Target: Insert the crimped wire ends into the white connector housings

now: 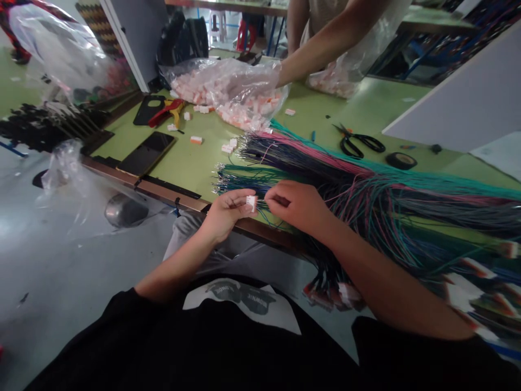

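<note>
Between the thumb and fingers of my left hand (228,213) is a small white-and-orange connector housing (252,203). My right hand (299,206) is pinched closed just to its right, with a thin wire (261,201) running from the fingertips toward the housing. Whether the wire's end sits inside the housing is too small to tell. Behind both hands lie bundles of green, pink, dark and grey wires (309,157), their metal-tipped ends pointing left. A few loose connector housings (196,140) lie on the green table past my left hand.
A clear bag of connector housings (228,89) has another person's arm (321,51) reaching into it. Around it are a phone (147,153), red-and-yellow pliers (166,112), black scissors (360,143) and black tape (401,160). Wired connectors (334,296) hang over the table's front edge.
</note>
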The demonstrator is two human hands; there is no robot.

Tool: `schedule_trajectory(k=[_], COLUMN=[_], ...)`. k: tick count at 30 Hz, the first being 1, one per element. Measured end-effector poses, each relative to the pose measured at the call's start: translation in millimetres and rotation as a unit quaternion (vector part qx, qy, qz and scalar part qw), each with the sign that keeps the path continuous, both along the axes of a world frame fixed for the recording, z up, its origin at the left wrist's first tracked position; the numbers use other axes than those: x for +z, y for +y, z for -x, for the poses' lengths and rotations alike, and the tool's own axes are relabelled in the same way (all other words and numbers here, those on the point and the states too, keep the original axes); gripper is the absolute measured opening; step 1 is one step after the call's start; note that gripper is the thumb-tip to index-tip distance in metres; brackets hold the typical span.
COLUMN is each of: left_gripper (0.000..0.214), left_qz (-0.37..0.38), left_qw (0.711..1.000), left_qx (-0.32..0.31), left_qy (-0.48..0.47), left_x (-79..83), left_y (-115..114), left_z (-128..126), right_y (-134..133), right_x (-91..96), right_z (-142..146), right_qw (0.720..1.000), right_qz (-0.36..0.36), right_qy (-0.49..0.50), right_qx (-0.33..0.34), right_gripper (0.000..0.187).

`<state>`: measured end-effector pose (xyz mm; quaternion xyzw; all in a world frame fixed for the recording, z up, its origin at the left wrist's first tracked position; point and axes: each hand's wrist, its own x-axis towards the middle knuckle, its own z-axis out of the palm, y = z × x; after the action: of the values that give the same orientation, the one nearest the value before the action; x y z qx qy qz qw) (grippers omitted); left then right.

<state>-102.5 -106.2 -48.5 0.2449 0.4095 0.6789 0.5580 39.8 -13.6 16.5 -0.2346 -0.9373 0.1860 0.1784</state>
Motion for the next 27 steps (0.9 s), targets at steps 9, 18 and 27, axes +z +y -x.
schedule_trajectory(k=[9,18,27], left_gripper=[0.03,0.031,0.031], left_qz=[-0.006,-0.003,0.018], left_qw=[1.0,1.0,0.999], left_qx=[-0.002,0.001,-0.033], left_qy=[0.008,0.004,0.001], left_x=[-1.0,-0.5,3.5], left_y=[-0.9,-0.6,-2.1], left_z=[-0.4,-0.8,1.4], right_y=[-1.6,-1.2,-2.2], right_x=[-4.0,-3.7,-17.4], right_z=[2.7,1.5,3.4], right_qw=[0.999,0.998,0.992], right_qz=[-0.027,-0.049,-0.118], right_qy=[-0.029,-0.021,-0.033], right_qx=[-0.015,-0.014,0.023], right_gripper=[0.013,0.012,0.019])
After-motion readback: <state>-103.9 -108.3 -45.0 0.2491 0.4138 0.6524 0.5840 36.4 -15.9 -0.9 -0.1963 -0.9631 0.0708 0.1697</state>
